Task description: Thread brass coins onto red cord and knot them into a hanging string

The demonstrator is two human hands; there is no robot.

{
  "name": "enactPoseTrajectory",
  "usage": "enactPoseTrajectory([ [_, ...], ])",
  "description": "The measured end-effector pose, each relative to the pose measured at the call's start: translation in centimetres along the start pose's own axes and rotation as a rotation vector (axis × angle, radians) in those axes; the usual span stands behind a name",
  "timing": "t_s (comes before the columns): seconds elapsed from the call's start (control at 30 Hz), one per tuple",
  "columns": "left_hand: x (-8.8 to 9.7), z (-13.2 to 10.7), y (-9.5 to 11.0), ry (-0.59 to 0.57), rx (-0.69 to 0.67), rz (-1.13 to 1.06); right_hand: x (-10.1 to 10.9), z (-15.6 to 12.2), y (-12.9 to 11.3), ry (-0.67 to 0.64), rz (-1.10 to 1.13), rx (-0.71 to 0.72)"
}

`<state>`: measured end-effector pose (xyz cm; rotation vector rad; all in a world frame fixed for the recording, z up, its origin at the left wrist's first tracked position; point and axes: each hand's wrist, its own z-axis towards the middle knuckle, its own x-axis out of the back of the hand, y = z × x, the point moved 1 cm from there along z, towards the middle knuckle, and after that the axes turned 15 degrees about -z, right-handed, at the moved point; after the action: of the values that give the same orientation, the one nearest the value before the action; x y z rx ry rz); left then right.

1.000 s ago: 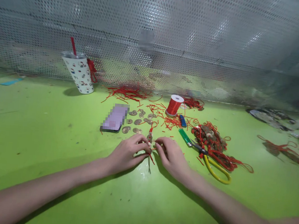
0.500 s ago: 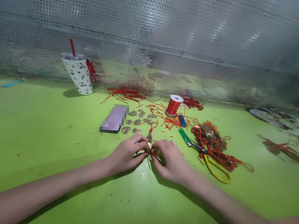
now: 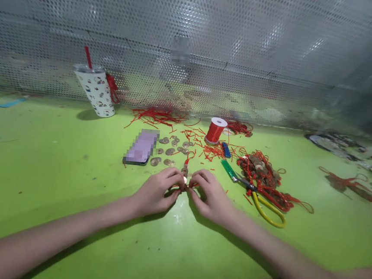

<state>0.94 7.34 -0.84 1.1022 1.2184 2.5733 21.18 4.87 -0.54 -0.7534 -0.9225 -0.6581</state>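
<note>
Both hands work at the lower end of a string of coins (image 3: 185, 170) tied with red cord, its loop lying away from me on the green table. My left hand (image 3: 164, 189) pinches red cord at the left of the lowest coin. On the other side my right hand (image 3: 209, 196) pinches red cord (image 3: 193, 185) between thumb and fingertips. A short stretch of cord shows between the two hands; the knot itself is too small to make out. Loose coins (image 3: 170, 151) lie in small groups just beyond my left hand.
A phone (image 3: 142, 146) lies left of the coins, and a tumbler with a straw (image 3: 95, 92) stands behind it. To the right are a red cord spool (image 3: 215, 131), a blue lighter (image 3: 226, 150), a green lighter (image 3: 229, 170), yellow-handled scissors (image 3: 269, 212) and a pile of corded coins (image 3: 260, 168).
My hands have drawn slightly apart, and the cord between them has been pulled out sideways. The coin string stays in place on the table.
</note>
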Motion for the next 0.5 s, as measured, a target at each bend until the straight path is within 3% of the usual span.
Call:
enactPoseTrajectory([
  [0.5,-0.9,-0.3,1.1,-0.033,-0.033,0.276,-0.3,0.2,-0.3,-0.028,0.160,-0.143],
])
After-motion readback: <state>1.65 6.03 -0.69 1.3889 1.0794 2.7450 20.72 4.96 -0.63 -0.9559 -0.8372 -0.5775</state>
